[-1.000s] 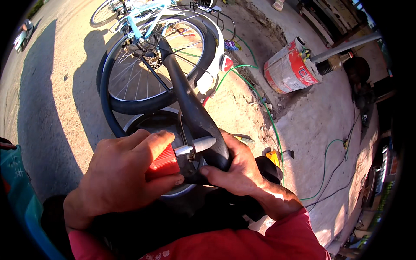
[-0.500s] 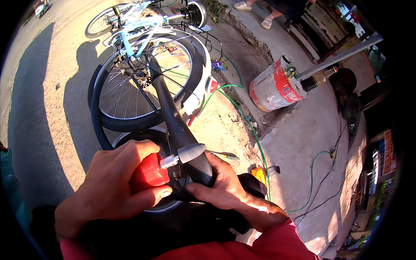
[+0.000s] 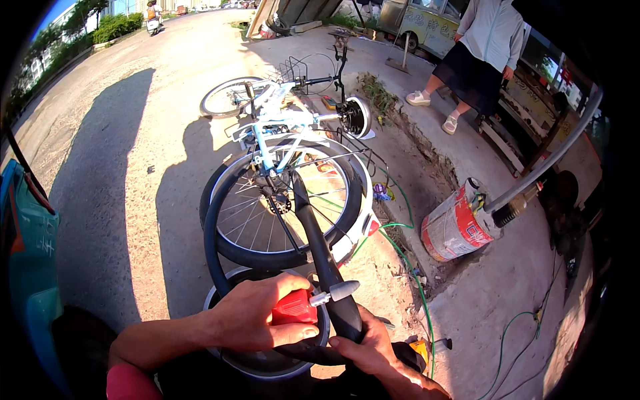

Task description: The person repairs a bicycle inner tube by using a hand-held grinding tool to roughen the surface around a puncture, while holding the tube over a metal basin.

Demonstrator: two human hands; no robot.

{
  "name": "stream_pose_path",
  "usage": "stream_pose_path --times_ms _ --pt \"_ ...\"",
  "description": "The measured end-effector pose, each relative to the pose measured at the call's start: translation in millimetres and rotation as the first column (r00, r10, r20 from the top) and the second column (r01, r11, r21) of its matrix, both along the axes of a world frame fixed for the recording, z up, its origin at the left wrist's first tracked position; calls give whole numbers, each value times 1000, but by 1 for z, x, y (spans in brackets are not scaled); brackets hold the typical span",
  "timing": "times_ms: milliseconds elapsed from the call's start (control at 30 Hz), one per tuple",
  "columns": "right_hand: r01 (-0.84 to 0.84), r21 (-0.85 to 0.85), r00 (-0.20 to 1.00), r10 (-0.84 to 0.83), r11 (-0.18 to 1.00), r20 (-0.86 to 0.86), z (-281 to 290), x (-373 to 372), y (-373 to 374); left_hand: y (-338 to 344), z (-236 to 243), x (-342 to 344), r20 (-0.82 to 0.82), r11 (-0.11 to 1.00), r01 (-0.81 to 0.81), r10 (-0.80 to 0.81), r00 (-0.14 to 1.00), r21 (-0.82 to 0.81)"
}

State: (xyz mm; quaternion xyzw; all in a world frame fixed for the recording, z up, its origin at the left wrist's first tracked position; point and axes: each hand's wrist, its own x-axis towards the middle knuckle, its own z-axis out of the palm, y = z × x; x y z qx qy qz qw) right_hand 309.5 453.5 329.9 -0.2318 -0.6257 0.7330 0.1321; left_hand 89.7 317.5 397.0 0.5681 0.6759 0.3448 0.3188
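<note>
My left hand (image 3: 248,319) is wrapped round a red handheld grinder (image 3: 292,308), whose grey tapered grinding bit (image 3: 344,291) points right. The bit lies over a black inner tube (image 3: 319,257); whether it touches the rubber I cannot tell. Below and right of the bit, my right hand (image 3: 375,341) grips the tube, thumb on top. The tube loops forward to the wheel of a light blue bicycle (image 3: 265,143) that lies on its side, the black tyre (image 3: 250,257) and spokes facing up. Under my hands stands a round basin (image 3: 273,375), partly hidden by my left arm.
A red and white bucket (image 3: 457,223) with a pole stands at the right. A green hose (image 3: 425,300) crosses the ground beside my right hand. A person (image 3: 483,60) in a dark skirt stands at the back right. Something teal (image 3: 33,233) is at the left edge.
The view has tipped up, so the scene sits lower and further right and more of the background shows. Both hands keep their holds on the grinder and the inner tube.
</note>
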Motion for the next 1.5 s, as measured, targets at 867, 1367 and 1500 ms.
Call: stream_pose_path --times_ms 867,1367,1500 --pt "53 -108 998 -50 993 29 7 8 2 7 -17 -12 158 977 -198 209 965 -82" --pt "106 -372 987 -143 922 -72 4 18 14 26 -83 -76 619 829 -536 506 601 -158" --pt "113 -386 989 -139 916 -40 8 18 14 36 -101 -100 720 804 -588 458 522 -85"
